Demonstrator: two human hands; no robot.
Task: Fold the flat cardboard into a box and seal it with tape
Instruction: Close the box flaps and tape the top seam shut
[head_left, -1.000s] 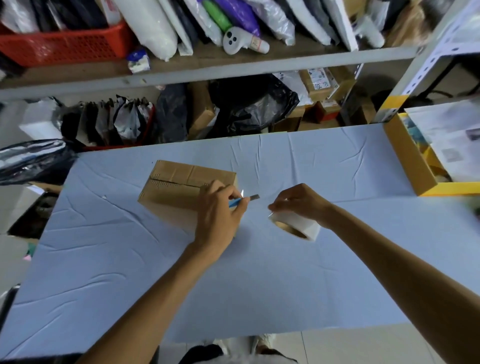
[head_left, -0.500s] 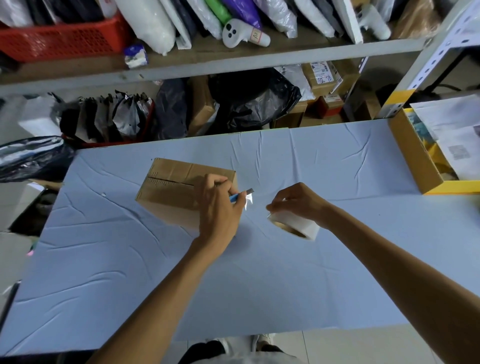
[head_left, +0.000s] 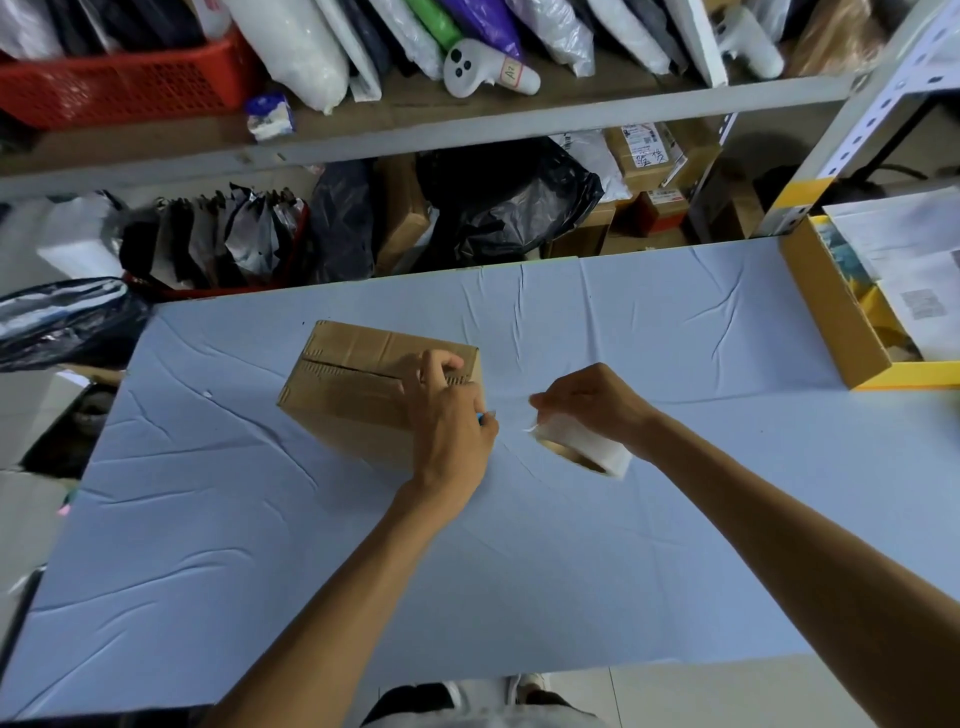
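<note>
A brown cardboard box (head_left: 358, 379), folded up with its top flaps closed, stands on the blue-covered table (head_left: 519, 545) left of centre. My left hand (head_left: 447, 421) rests on the box's right top edge, fingers pressing down, and grips a small blue-handled cutter (head_left: 483, 417) of which only the blue tip shows. To the right, my right hand (head_left: 592, 402) holds a roll of clear tape (head_left: 584, 447) just above the cloth. A thin strip of tape seems to run between the roll and the box.
A yellow-edged cardboard tray (head_left: 836, 332) with papers sits at the table's right. Behind the table stand shelves (head_left: 467, 135) with a red basket (head_left: 124, 83), bags and parcels. A black bag (head_left: 57, 322) lies off the left edge.
My left hand has moved up and left onto the box's top edge, and the cutter's blade no longer sticks out. The right hand with the tape roll has stayed nearly still.
</note>
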